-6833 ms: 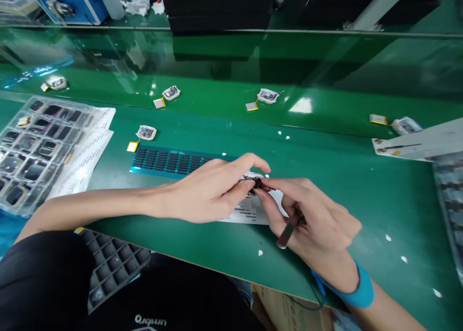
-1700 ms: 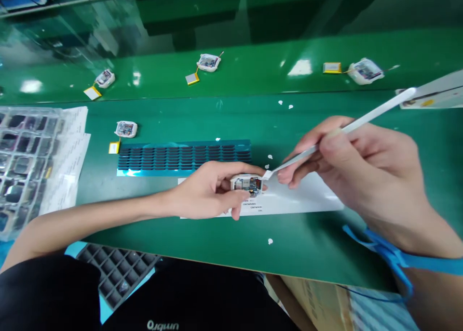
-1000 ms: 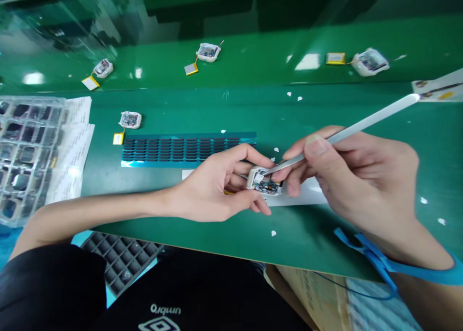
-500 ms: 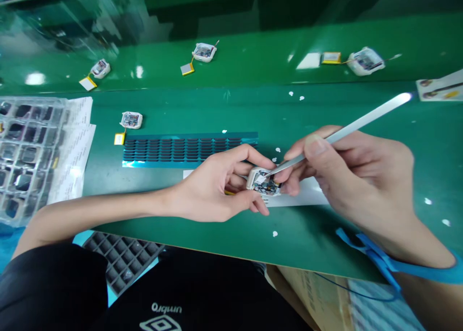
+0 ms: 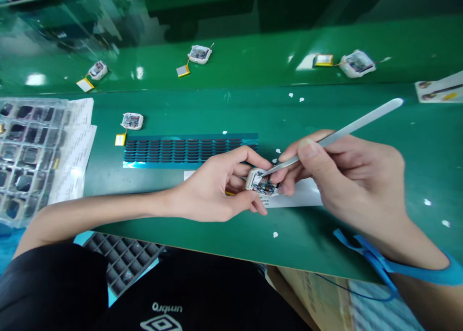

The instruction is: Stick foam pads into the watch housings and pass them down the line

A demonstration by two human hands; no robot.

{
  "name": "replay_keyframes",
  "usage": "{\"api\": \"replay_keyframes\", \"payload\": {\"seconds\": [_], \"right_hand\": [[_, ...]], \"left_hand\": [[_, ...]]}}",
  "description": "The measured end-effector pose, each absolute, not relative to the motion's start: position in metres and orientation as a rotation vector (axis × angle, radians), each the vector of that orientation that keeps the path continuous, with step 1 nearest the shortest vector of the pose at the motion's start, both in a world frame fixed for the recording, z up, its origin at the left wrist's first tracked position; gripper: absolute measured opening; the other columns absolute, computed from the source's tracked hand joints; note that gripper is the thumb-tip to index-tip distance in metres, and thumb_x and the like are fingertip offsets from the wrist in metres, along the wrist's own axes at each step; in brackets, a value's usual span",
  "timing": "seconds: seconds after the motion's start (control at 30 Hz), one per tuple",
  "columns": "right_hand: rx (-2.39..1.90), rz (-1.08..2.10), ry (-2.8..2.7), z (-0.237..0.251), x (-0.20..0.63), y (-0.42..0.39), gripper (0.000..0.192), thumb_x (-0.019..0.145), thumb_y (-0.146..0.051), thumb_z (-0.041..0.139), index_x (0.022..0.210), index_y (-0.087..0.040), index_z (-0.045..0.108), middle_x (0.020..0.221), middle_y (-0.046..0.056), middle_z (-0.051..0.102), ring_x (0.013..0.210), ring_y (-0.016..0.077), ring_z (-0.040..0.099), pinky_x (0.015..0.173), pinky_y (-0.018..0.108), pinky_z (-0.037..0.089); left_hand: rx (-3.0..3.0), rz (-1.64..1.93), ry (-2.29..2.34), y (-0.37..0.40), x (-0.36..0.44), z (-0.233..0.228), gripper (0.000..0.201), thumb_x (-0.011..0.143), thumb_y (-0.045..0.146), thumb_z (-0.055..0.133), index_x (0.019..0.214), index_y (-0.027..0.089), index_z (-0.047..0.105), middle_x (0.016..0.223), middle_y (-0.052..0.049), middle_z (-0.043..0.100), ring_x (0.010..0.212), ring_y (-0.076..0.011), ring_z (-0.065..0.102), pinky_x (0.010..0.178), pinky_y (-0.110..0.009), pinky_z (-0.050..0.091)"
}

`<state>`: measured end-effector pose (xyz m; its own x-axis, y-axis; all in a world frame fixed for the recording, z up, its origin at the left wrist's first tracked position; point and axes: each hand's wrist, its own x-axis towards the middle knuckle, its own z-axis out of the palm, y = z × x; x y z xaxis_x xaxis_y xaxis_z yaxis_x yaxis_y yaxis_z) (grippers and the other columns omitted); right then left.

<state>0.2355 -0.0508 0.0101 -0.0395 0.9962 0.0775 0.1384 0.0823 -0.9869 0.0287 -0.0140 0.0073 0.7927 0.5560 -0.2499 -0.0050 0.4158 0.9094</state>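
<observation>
My left hand (image 5: pixel 217 189) grips a small white device shell (image 5: pixel 261 182) with its circuit board showing, just above a white label sheet (image 5: pixel 302 196) on the green bench. My right hand (image 5: pixel 343 177) holds long metal tweezers (image 5: pixel 343 131), and their tips reach into the open shell. A blue wrist strap (image 5: pixel 405 266) circles my right wrist. Behind my hands lies a blue sheet of small dark pads (image 5: pixel 188 149).
A similar white shell with a yellow battery (image 5: pixel 132 122) sits left of the pad sheet. Others (image 5: pixel 198 54) (image 5: pixel 356 63) (image 5: pixel 97 71) lie on the glossy belt behind. A clear tray of parts (image 5: pixel 25 152) is at far left, a dark grid tray (image 5: pixel 119 263) on my lap.
Earlier both hands pinched a small part. Then my right hand took up the tweezers, my left hand tilted the shell up, and the tips went into it. Little has moved in the last second.
</observation>
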Motion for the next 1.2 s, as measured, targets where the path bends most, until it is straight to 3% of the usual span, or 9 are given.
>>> {"api": "replay_keyframes", "payload": {"seconds": [0.27, 0.47, 0.6, 0.73, 0.87, 1.03, 1.2], "right_hand": [[-1.188, 0.953, -1.493, 0.004, 0.231, -0.058, 0.021, 0.107, -0.033, 0.063, 0.091, -0.025, 0.075, 0.073, -0.001, 0.075, 0.054, 0.0122, 0.071, 0.050, 0.024, 0.059], [-1.207, 0.517, -1.345, -0.004, 0.240, -0.045, 0.020, 0.105, -0.033, 0.066, 0.094, -0.022, 0.079, 0.083, 0.002, 0.076, 0.062, 0.0130, 0.072, 0.054, 0.027, 0.059], [-1.289, 0.518, -1.735, -0.016, 0.253, -0.033, 0.021, 0.104, -0.024, 0.064, 0.087, -0.025, 0.078, 0.095, 0.000, 0.082, 0.073, 0.0128, 0.075, 0.064, 0.027, 0.060], [-1.303, 0.542, -1.828, -0.024, 0.259, -0.027, 0.025, 0.105, -0.029, 0.062, 0.084, -0.026, 0.077, 0.100, 0.001, 0.083, 0.079, 0.0170, 0.076, 0.063, 0.031, 0.057], [-1.319, 0.625, -1.851, -0.022, 0.261, -0.025, 0.024, 0.105, -0.032, 0.062, 0.088, -0.027, 0.078, 0.102, 0.002, 0.083, 0.081, 0.0196, 0.077, 0.066, 0.035, 0.058], [-1.259, 0.547, -1.948, -0.017, 0.263, -0.025, 0.017, 0.103, -0.029, 0.067, 0.097, -0.033, 0.082, 0.102, 0.000, 0.083, 0.094, 0.0244, 0.078, 0.079, 0.043, 0.063], [-1.192, 0.297, -2.022, -0.020, 0.267, -0.032, 0.031, 0.096, -0.020, 0.073, 0.115, -0.043, 0.080, 0.101, -0.005, 0.083, 0.087, 0.0243, 0.076, 0.064, 0.041, 0.061]], "left_hand": [[1.118, 0.386, 0.673, -0.019, 0.029, 0.003, 0.018, 0.091, 0.008, 0.064, 0.103, 0.018, 0.053, 0.077, 0.003, 0.067, 0.067, -0.0117, 0.076, 0.064, -0.021, 0.065], [1.297, 0.477, 0.736, 0.005, 0.021, 0.015, 0.012, 0.094, 0.015, 0.065, 0.105, 0.015, 0.061, 0.075, -0.001, 0.072, 0.059, -0.0139, 0.074, 0.056, -0.024, 0.063], [1.459, 0.580, 0.841, 0.036, 0.013, 0.024, 0.013, 0.096, 0.022, 0.070, 0.107, 0.015, 0.069, 0.072, 0.000, 0.074, 0.061, -0.0141, 0.074, 0.061, -0.025, 0.062], [1.717, 0.479, 0.706, 0.048, 0.009, 0.017, 0.012, 0.100, 0.022, 0.065, 0.096, 0.013, 0.072, 0.082, -0.006, 0.078, 0.071, -0.0146, 0.074, 0.063, -0.025, 0.058], [2.017, 0.430, 0.637, 0.046, 0.009, 0.004, 0.014, 0.101, 0.026, 0.064, 0.099, 0.017, 0.074, 0.091, -0.006, 0.078, 0.072, -0.0131, 0.068, 0.062, -0.024, 0.047], [2.259, 0.401, 0.537, 0.047, 0.010, -0.012, 0.021, 0.106, 0.032, 0.055, 0.108, 0.022, 0.074, 0.096, -0.006, 0.076, 0.090, -0.0189, 0.069, 0.080, -0.029, 0.049], [2.418, 0.395, 0.459, 0.050, 0.011, -0.031, 0.023, 0.107, 0.033, 0.051, 0.111, 0.022, 0.070, 0.104, -0.010, 0.072, 0.101, -0.0240, 0.064, 0.091, -0.036, 0.047]]}}
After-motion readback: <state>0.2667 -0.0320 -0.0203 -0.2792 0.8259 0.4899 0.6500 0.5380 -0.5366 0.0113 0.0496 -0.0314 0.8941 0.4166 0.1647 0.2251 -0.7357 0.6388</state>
